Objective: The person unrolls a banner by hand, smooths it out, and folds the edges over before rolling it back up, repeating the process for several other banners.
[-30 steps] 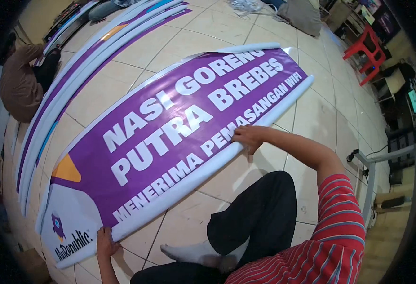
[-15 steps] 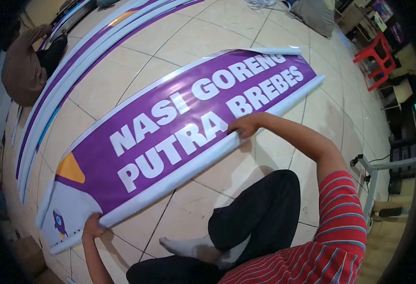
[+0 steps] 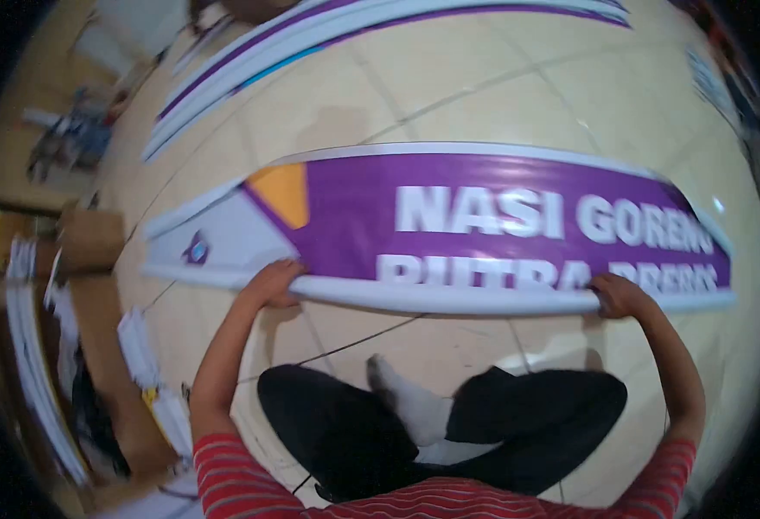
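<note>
A purple printed banner (image 3: 345, 208) with large white lettering, an orange patch and a small logo lies across the tiled floor before me. Its near edge is rolled into a white tube that partly covers the lower line of letters. My left hand (image 3: 274, 283) grips this roll near the white logo end, fingers wrapped over it. Farther along, my right hand (image 3: 619, 296) is closed on the same roll below the lettering. The undersides of both hands' grips are hidden.
Another long folded banner (image 3: 345, 26) with purple, white and blue stripes lies at the far side. Cardboard boxes (image 3: 95, 242) and white rolled material (image 3: 38, 372) stand at the left. My crossed legs (image 3: 337, 424) are close to the near edge.
My view has swung to the left. The near edge has been rolled farther over, now covering part of the lower letters. Both hands remain on the roll.
</note>
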Demonstrator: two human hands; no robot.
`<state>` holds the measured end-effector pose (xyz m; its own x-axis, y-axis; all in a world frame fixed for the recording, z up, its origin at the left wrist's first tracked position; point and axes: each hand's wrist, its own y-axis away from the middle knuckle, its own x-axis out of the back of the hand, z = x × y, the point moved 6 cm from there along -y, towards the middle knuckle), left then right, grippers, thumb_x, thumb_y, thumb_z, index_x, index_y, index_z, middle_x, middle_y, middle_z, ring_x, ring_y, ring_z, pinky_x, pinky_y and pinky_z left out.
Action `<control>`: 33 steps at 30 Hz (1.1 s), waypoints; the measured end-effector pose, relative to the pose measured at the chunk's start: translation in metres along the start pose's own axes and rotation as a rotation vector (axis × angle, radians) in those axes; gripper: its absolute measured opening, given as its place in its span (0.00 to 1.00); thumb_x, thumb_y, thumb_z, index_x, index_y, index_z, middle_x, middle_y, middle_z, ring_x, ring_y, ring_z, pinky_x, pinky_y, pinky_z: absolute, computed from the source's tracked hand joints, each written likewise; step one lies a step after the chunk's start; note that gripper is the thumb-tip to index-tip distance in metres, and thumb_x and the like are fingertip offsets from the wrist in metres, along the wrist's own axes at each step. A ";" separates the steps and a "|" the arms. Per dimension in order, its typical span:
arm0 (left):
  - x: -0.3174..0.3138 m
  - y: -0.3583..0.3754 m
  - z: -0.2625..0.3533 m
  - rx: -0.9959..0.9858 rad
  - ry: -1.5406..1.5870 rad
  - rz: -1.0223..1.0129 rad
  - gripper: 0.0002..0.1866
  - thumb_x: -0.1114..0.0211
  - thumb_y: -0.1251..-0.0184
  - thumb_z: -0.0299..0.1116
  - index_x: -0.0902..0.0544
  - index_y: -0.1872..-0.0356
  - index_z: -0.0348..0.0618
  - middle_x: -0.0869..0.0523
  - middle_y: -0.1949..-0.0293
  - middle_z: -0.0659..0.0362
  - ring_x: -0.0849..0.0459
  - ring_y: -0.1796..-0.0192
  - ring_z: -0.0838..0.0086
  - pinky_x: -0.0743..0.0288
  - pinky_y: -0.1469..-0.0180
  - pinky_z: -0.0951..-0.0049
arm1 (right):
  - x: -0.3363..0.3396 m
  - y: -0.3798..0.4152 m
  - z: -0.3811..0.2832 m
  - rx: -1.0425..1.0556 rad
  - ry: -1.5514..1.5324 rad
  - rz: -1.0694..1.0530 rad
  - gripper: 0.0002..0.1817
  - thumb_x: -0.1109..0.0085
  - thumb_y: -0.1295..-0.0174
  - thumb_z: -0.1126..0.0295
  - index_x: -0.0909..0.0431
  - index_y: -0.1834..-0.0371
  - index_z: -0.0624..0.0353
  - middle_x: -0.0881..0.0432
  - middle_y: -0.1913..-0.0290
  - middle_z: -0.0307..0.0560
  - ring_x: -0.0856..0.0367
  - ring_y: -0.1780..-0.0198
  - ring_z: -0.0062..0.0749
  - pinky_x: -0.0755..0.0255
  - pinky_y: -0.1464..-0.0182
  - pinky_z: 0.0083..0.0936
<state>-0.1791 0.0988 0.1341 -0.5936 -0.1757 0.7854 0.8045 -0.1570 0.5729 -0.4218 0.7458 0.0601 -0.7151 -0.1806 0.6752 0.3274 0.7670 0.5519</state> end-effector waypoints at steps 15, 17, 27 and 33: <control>0.035 -0.023 -0.005 0.091 -0.146 0.072 0.38 0.25 0.62 0.35 0.26 0.42 0.42 0.22 0.51 0.50 0.22 0.47 0.55 0.27 0.47 0.55 | 0.016 -0.019 -0.039 0.060 0.206 0.405 0.28 0.36 0.63 0.78 0.30 0.52 0.65 0.26 0.55 0.62 0.25 0.55 0.62 0.29 0.56 0.51; 0.058 -0.006 0.003 -0.008 -0.206 0.241 0.36 0.26 0.61 0.32 0.26 0.43 0.39 0.22 0.54 0.52 0.22 0.49 0.56 0.27 0.49 0.56 | 0.015 -0.003 -0.054 -0.153 0.157 0.286 0.27 0.41 0.56 0.79 0.28 0.47 0.67 0.27 0.47 0.62 0.29 0.46 0.59 0.32 0.46 0.51; 0.010 0.044 -0.013 -0.056 -0.070 -0.038 0.32 0.26 0.60 0.33 0.24 0.47 0.46 0.22 0.53 0.54 0.22 0.48 0.56 0.28 0.47 0.56 | -0.027 0.107 0.025 -0.110 0.075 0.165 0.26 0.35 0.65 0.77 0.23 0.54 0.59 0.26 0.55 0.58 0.28 0.46 0.60 0.34 0.42 0.50; 0.064 0.003 -0.012 0.042 -0.193 0.185 0.38 0.24 0.62 0.36 0.26 0.42 0.42 0.22 0.51 0.49 0.23 0.46 0.52 0.28 0.42 0.53 | 0.005 0.079 0.020 -0.211 0.242 0.363 0.39 0.32 0.65 0.74 0.34 0.41 0.64 0.29 0.49 0.66 0.30 0.44 0.64 0.35 0.37 0.47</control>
<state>-0.2151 0.0752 0.1832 -0.4243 -0.0081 0.9055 0.9015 -0.0984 0.4215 -0.4121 0.8182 0.0973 -0.3757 -0.0817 0.9231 0.6650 0.6700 0.3299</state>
